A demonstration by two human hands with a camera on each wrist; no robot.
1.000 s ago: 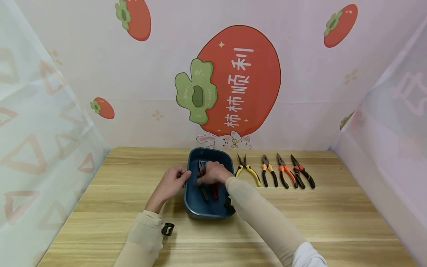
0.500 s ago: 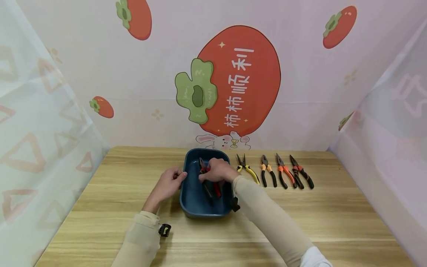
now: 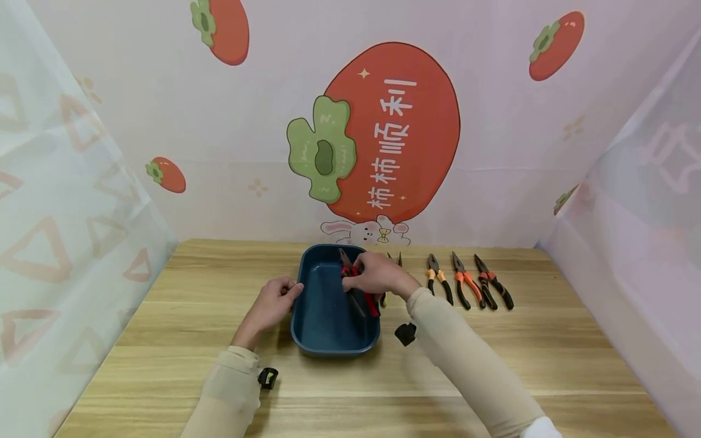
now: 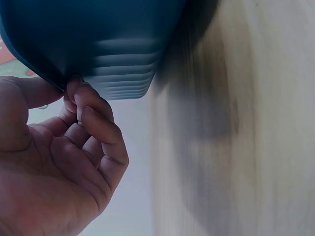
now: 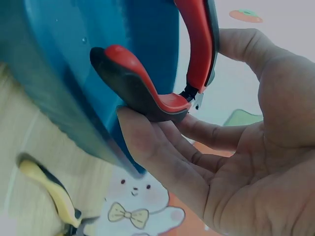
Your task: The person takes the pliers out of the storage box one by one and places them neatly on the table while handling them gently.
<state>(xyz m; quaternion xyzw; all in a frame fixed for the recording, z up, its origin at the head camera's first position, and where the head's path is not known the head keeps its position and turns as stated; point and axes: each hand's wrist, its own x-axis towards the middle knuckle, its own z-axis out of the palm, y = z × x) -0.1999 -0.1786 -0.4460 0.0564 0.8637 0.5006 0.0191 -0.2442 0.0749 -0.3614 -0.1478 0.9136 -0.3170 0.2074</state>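
Observation:
My right hand point(image 3: 380, 275) grips red-and-black handled pliers point(image 3: 358, 289) over the right side of a blue plastic bin point(image 3: 323, 310). The right wrist view shows the pliers' spread handles point(image 5: 201, 44) between thumb and fingers, the bin's wall close behind. At the bin's left rim, my left hand point(image 3: 274, 302) pinches the edge; the left wrist view shows thumb and fingertips of that hand point(image 4: 74, 152) on the rim of the bin point(image 4: 98, 34). The yellow-handled pliers point(image 3: 400, 260) beside the bin are partly hidden behind my right hand.
To the right, pliers with yellow-orange and black handles point(image 3: 440, 280), orange-handled pliers point(image 3: 468, 281) and black-and-red pliers point(image 3: 493, 282) lie in a row on the wooden table point(image 3: 547, 353). A printed backdrop point(image 3: 493, 201) stands behind the table.
My right hand has lifted the red-and-black pliers and moved right with them to the bin's right side. The bin has shifted slightly left in view, the left hand still on its rim.

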